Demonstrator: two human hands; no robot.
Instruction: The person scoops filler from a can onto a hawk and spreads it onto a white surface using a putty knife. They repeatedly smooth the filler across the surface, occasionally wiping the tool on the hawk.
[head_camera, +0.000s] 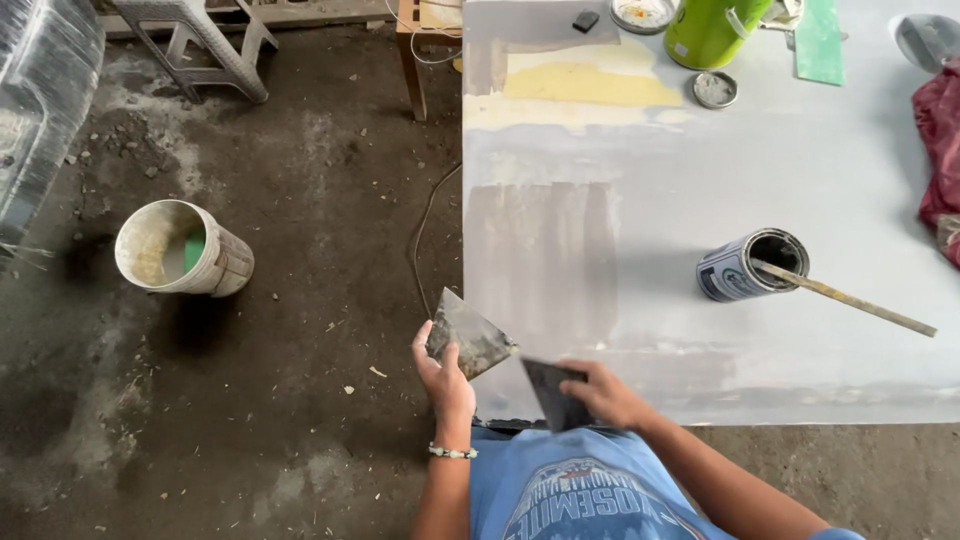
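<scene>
Holding a putty-smeared scraper (470, 333) tilted, the left hand (443, 372) is closed round its lower edge, thumb on the face and fingers behind. The right hand (605, 393) is closed on a second, darker scraper (556, 393), gripped along its top edge with the blade pointing down toward the person's blue shirt (570, 490). The two blades sit just beside each other, corners nearly meeting, at the near edge of the desk (800, 180), over the boundary between board and floor.

On the desk, a grey coated patch (545, 260) lies just beyond the hands, with a yellowish patch (590, 85) farther up. To the right a small tin (750, 265) lies on its side, a stick (850, 298) poking out of its mouth across the board. At the far edge stand a green tub (712, 30), a round lid (715, 89) and a shallow dish (643, 14); a red cloth (940, 150) hangs in at the right. On the dirt floor (300, 200) to the left sits a white bucket (180, 250) with something green inside, and a cable (430, 225) trails beside the desk.

The likeliest slip, as I judge it, is putty dropping off the tilted blade onto the shirt or the floor, since both scrapers are held off the board. A careless elbow could also knock the stick and roll the tin, spilling it on the fresh coat.
</scene>
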